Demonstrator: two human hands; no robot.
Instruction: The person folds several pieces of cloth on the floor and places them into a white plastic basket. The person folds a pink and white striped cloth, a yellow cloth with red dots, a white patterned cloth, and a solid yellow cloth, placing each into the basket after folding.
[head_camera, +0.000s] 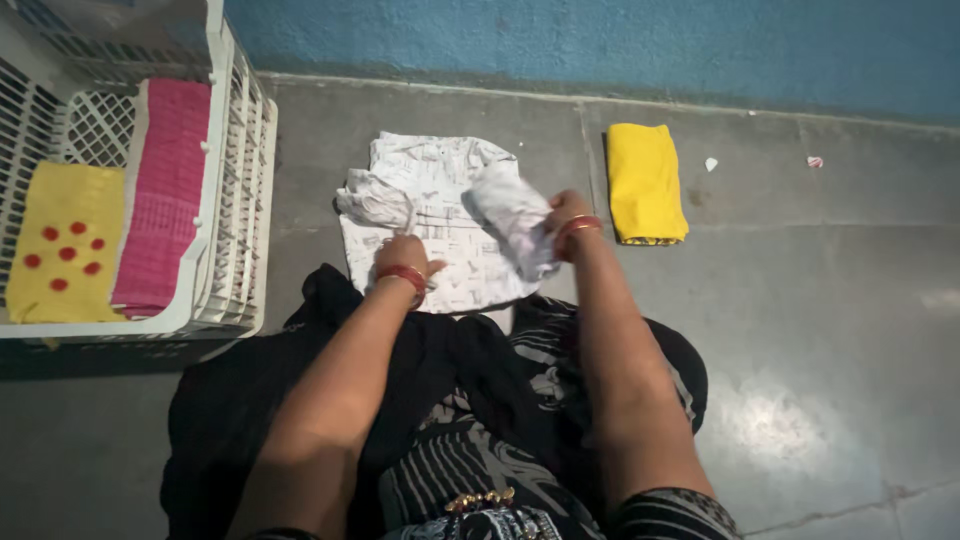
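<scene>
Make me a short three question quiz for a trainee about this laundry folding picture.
1. True or false: the folded yellow cloth lies on the floor to the right of the white printed garment.
2. Which hand grips a bunched sleeve? A left hand B right hand C both
3. What colour is the cloth beside the dotted yellow cloth in the white basket?

Key: 1 true; 2 C; 3 pink cloth.

Basket (235, 180) with folded cloths left, printed garment (430, 225) centre on floor (820, 330), folded cloth (645, 182) right.
</scene>
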